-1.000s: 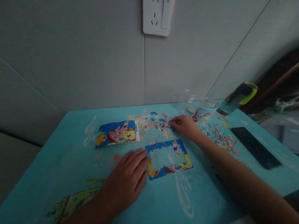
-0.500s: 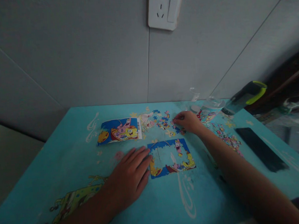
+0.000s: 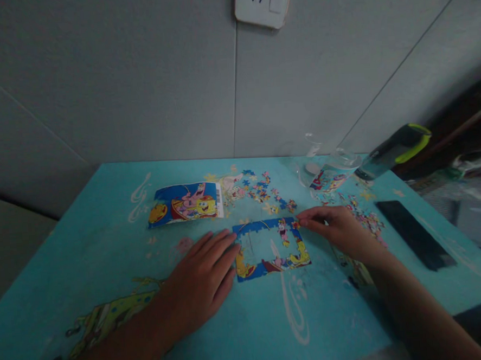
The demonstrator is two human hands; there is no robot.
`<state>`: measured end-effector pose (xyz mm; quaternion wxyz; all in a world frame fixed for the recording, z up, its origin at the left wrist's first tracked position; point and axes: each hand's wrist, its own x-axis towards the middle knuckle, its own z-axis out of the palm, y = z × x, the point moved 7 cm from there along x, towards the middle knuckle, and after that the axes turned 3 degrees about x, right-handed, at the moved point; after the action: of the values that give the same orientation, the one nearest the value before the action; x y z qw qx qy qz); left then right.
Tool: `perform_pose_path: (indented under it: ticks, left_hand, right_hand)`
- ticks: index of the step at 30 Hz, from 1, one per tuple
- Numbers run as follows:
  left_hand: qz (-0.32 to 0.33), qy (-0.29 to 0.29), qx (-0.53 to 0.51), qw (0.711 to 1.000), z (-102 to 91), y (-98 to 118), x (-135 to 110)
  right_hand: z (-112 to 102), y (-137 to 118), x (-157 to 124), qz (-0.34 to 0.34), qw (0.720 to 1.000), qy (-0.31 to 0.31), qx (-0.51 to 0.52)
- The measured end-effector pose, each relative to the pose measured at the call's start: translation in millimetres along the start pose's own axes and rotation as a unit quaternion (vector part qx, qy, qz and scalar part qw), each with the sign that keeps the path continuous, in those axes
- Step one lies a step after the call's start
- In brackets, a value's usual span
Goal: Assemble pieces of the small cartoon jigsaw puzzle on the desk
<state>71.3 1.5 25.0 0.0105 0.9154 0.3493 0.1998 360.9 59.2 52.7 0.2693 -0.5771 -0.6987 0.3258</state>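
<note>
A partly joined jigsaw puzzle lies flat on the table, a frame of pieces around a bare middle. My left hand rests flat on the tabletop, its fingertips at the puzzle's left edge. At the upper right corner, my right hand pinches a small reddish puzzle piece between thumb and fingers. Behind the puzzle, several loose pieces are scattered. The reference picture sheet, showing the same cartoon scene, lies behind my left hand.
More loose pieces lie to the right, partly behind my right hand. A clear printed tub, a small clear cup and a dark bottle with a yellow-green trim stand at the back right. A black strip lies near the right edge.
My right hand has come from the loose pieces at the back toward me, to the puzzle's upper right corner, carrying a piece. My left hand stays beside the puzzle; the view has shifted slightly.
</note>
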Motion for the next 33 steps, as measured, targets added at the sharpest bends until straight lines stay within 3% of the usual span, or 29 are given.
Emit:
perform_pose_path:
  ticks: [4,11,24,33]
  left_hand:
    - [0.001,-0.004,0.005,1.0,0.8,-1,0]
    - [0.004,-0.021,0.013,1.0,3.4,-2,-3]
    - [-0.007,-0.017,0.001,1.0,0.0,-3,-1]
    - [-0.004,-0.02,0.013,1.0,0.0,-2,-2]
  right_hand:
    - [13,4,-14,0.01,0.998,-0.057,0.008]
    - [22,4,-12,0.001,0.996,-0.089,-0.004]
    - [13,-4,-16,-0.059,0.997,-0.043,-0.033]
    - [25,-16,-21,-0.135,0.985,-0.077,-0.075]
